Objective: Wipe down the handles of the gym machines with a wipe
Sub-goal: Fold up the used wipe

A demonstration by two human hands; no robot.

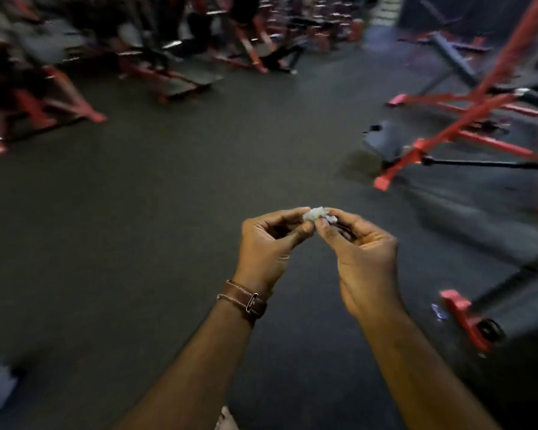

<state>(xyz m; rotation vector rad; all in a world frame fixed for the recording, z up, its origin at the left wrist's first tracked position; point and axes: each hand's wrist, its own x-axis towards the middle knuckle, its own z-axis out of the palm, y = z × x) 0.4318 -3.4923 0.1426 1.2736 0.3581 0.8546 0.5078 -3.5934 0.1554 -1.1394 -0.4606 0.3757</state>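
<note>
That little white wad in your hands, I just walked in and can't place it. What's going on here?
A person stands on the dark gym floor, pinching a small crumpled wipe between the fingertips of the left hand and the right hand. It is held in mid-air, touching no equipment. A red-framed machine stands to the right, and more blurred machines line the far side. No handle is being wiped right now.
</note>
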